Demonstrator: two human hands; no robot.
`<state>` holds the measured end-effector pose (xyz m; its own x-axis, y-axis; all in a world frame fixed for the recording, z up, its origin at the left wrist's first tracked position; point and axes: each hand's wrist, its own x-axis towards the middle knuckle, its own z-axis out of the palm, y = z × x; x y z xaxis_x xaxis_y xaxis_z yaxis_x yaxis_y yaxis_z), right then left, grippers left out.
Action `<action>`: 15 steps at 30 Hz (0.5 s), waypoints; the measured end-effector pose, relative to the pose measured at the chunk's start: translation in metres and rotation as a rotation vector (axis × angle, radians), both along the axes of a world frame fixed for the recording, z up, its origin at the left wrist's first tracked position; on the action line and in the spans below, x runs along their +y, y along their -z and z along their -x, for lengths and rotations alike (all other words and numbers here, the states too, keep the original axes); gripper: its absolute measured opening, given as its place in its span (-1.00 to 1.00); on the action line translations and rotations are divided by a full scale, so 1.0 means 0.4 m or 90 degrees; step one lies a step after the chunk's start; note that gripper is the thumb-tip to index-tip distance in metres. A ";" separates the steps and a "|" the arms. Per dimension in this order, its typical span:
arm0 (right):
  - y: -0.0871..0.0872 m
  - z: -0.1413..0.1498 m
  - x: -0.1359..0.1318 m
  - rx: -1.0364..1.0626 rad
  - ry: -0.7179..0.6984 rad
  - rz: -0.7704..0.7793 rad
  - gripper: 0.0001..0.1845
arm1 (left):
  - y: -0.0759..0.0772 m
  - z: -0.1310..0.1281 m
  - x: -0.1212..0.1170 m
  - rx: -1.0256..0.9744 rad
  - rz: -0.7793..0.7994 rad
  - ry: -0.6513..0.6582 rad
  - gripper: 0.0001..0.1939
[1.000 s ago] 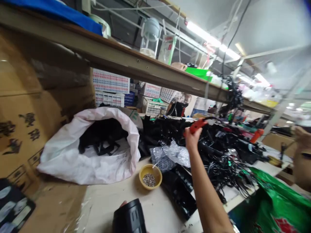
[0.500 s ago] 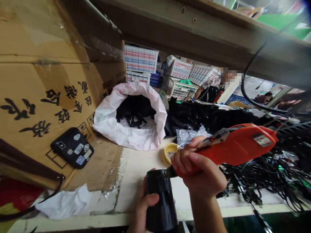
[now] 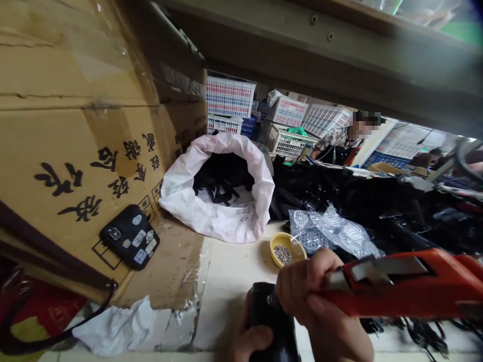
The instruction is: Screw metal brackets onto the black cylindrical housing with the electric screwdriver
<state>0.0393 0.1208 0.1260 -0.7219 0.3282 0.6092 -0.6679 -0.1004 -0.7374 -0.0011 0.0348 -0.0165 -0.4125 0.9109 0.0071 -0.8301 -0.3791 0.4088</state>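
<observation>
A black cylindrical housing (image 3: 277, 329) stands slightly tilted near the bench's front edge, with my left hand (image 3: 252, 343) wrapped around its left side, thumb across the front. My right hand (image 3: 320, 289) grips an orange electric screwdriver (image 3: 411, 281) by its front end. The tool lies almost level and points left at the top of the housing. My right fingers hide the bit, so whether it touches cannot be told. Just beyond my right hand is a yellow bowl (image 3: 273, 253) holding small metal screws (image 3: 283, 255).
A white sack (image 3: 226, 229) with black pieces inside sits behind the housing. A cardboard box (image 3: 45, 146) walls the left, with a phone (image 3: 130, 236) against it. Bubble wrap (image 3: 339, 229) and black parts (image 3: 377, 201) spread rightward. A shelf beam (image 3: 302, 55) crosses overhead; a person (image 3: 339, 146) sits beyond.
The view has shifted, so the bench items appear lower and further right. The screwdriver has swung from rising rightward to nearly level, and its bit is now covered by my hand.
</observation>
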 end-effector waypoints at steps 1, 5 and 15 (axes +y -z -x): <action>0.001 0.002 0.006 0.002 -0.027 -0.008 -0.90 | -0.001 0.004 0.002 0.020 -0.020 0.007 -0.45; 0.007 0.022 0.033 0.028 -0.092 -0.010 -0.83 | -0.015 0.025 -0.003 0.121 -0.013 0.021 -0.48; -0.019 0.005 0.056 0.088 -0.092 -0.099 -0.77 | -0.074 -0.009 -0.032 0.005 0.081 0.064 -0.52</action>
